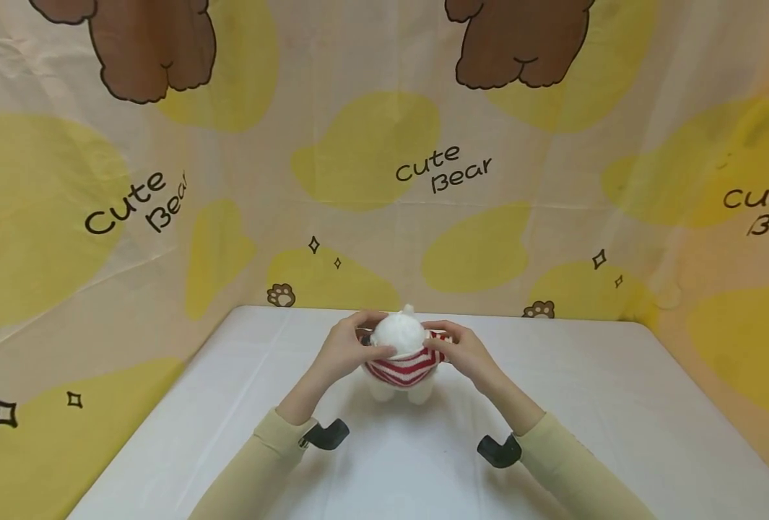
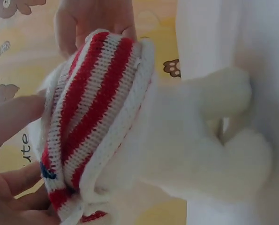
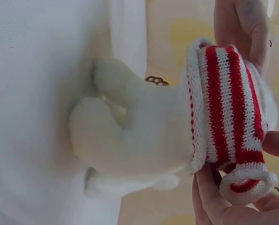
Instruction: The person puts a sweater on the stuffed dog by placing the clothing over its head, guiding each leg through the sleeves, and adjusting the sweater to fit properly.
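Lower centre of the head view: left hand (image 1: 348, 352) and right hand (image 1: 460, 354) each pinch the red-and-white striped sweater (image 1: 402, 367), bunched around the upper body of the white plush toy (image 1: 398, 339) standing mid-table (image 1: 572, 404). Sweater part on; legs bare, sleeve empty. Cartoon bear backdrop (image 1: 384, 166) behind.

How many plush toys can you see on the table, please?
1. A white plush toy in a red-and-white striped sweater stands mid-table, with the left hand and right hand gripping the sweater from either side. None other shows.
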`<state>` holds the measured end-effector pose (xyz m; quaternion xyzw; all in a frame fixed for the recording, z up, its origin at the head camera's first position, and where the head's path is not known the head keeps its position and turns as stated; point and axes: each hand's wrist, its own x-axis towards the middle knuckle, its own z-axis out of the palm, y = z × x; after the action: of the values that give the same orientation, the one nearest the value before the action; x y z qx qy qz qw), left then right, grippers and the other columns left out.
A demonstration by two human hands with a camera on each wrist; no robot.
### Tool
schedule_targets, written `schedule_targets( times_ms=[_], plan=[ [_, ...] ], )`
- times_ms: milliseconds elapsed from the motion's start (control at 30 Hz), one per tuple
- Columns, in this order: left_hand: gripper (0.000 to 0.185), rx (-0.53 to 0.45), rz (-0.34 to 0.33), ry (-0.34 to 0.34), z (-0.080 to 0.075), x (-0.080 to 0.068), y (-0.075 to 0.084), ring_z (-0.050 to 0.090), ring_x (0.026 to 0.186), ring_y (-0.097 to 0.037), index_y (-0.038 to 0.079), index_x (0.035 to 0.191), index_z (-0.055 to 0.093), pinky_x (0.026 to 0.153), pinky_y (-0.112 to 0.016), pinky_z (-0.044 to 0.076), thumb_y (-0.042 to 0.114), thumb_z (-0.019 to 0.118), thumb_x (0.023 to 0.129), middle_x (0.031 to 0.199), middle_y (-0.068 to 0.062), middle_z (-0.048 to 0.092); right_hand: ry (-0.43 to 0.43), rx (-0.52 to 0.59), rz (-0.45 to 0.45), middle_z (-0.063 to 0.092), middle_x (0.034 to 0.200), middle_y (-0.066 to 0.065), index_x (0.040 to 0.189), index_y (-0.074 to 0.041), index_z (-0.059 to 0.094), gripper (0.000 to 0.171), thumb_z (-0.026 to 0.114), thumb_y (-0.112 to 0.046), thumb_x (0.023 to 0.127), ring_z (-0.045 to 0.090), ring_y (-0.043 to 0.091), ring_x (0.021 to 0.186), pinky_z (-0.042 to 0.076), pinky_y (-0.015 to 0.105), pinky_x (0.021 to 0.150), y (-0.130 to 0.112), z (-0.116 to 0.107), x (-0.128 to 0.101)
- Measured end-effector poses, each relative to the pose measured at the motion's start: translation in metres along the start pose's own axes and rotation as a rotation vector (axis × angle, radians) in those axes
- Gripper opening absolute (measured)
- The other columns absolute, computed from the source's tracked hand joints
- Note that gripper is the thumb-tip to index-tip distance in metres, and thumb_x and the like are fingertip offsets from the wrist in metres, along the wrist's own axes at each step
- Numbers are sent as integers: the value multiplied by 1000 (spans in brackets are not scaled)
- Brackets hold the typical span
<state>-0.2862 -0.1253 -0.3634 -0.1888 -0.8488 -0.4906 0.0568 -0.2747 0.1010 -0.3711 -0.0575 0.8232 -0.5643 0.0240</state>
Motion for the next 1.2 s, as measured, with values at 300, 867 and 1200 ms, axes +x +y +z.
schedule_targets(
  times_ms=[300, 867, 1200],
  plan=[
    [59, 79, 0, -97, 4, 9, -1, 60, 98, -21, 16, 121, 61, 79, -36, 53, 33, 83, 69, 111, -2, 65, 30, -36, -42, 62, 115, 8, 120, -17, 65, 33, 66, -23, 87, 48, 20, 88, 41, 27, 67, 1, 2, -2],
    [49, 70, -4, -43, 11, 10, -3, 60, 89, -21, 12, 108, 64, 77, -37, 54, 24, 84, 65, 98, -4, 67, 69, 2, -43, 63, 112, 10, 124, -14, 60, 42, 70, -27, 85, 63, 21, 96, 53, 36, 83, 11, -3, -20],
    [55, 41, -26, -38, 10, 11, -5, 60, 93, -22, 9, 114, 62, 81, -40, 53, 26, 83, 66, 105, -7, 66, 17, 34, 51, 68, 107, 17, 118, 3, 60, 45, 69, -27, 86, 68, 27, 95, 54, 38, 83, 23, -12, -47]
  ],
)
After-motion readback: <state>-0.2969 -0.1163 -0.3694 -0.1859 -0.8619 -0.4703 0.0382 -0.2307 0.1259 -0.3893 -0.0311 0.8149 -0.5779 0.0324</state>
